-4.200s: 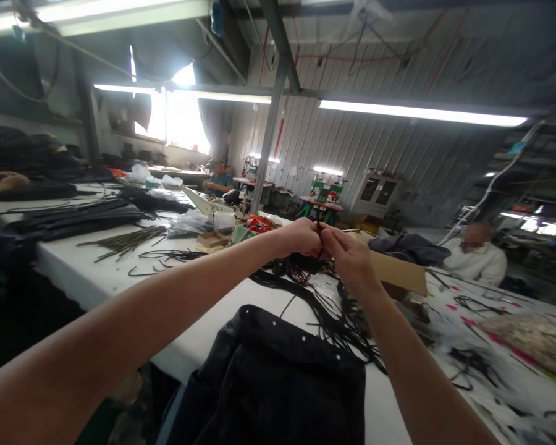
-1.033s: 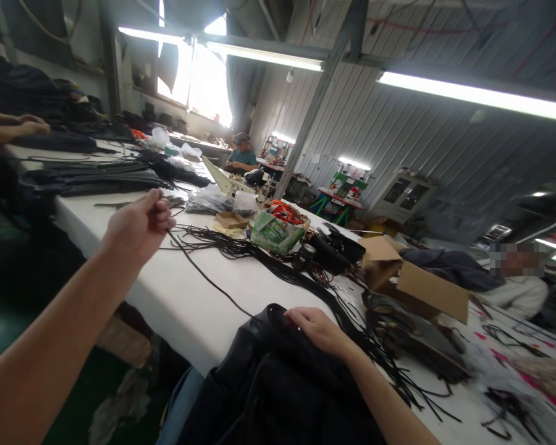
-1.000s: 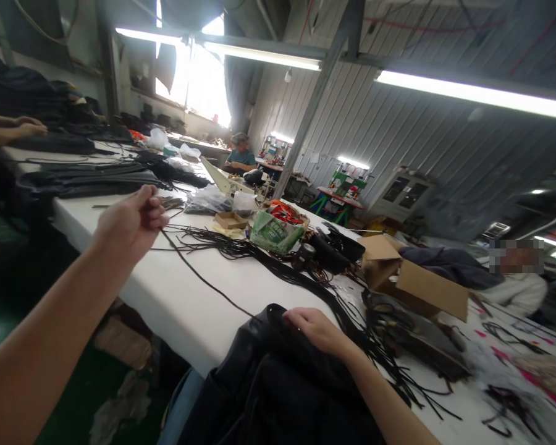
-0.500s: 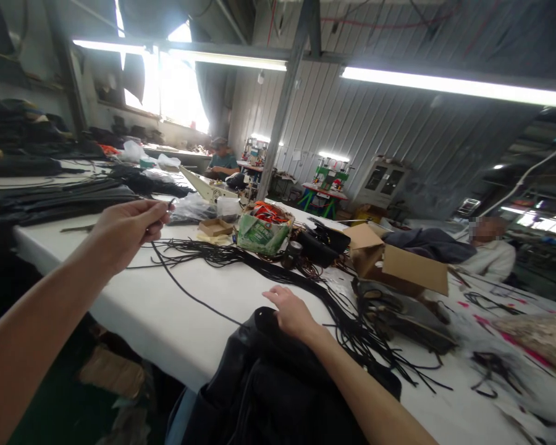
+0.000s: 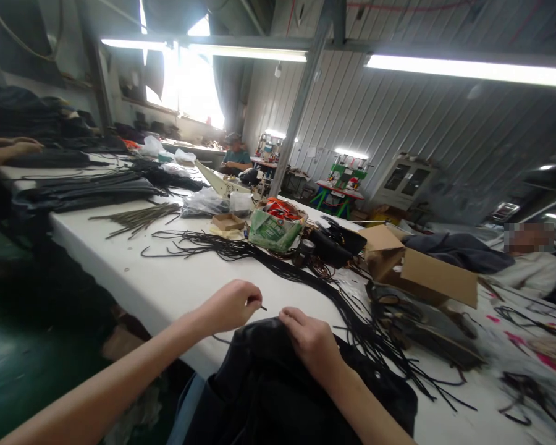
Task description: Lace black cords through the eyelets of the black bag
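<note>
My left hand (image 5: 229,306) is closed in a pinch on the end of a thin black cord (image 5: 262,307), just above the near edge of the white table (image 5: 167,284). My right hand (image 5: 308,337) rests on a black garment (image 5: 269,389) that hangs over the table edge in front of me, its fingers curled and gripping the garment's upper rim. The two hands are a few centimetres apart. A long bundle of black cords (image 5: 306,278) runs across the table beyond them.
A green basket (image 5: 273,230), an open cardboard box (image 5: 421,272), bagged items and olive sticks (image 5: 139,217) lie on the table. Folded dark garments (image 5: 83,188) are stacked at far left by another person's hand (image 5: 21,147). A seated person (image 5: 530,259) is at right, another (image 5: 234,157) far back.
My left hand came back from far out on the left, bringing the cord end close to my right hand at the garment. My right hand stayed on the garment's rim.
</note>
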Demonstrator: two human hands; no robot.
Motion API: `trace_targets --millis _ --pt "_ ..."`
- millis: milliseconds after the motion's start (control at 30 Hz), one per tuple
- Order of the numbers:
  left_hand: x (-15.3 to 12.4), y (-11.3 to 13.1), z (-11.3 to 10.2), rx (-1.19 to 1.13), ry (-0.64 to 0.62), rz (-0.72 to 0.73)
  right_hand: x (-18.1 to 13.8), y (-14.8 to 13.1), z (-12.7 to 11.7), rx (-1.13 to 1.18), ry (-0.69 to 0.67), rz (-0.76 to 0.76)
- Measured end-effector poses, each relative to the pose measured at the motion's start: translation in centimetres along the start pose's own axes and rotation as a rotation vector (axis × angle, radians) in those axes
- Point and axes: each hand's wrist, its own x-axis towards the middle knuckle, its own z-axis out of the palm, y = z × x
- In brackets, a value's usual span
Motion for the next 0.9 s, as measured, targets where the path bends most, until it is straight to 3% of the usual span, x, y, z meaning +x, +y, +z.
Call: trace_targets --millis 100,267,700,900 --pt "0.2 1.2 1.3 0.082 -0.042 0.102 -0.1 -0.9 -0.7 -0.056 0.111 -0.099" --pt "0.4 2.2 1.4 0.099 -0.010 0.185 0.1 -1.6 -1.2 -0.092 0.149 -0.121" --pt "1.4 2.6 0.4 0.166 -0.189 0.330 0.1 -1.3 -0.8 -0.069 0.119 -0.110" --pt "1.7 3.3 -0.2 0.417 -0.296 0.340 0.3 -1.5 -1.1 -0.082 0.126 -0.122"
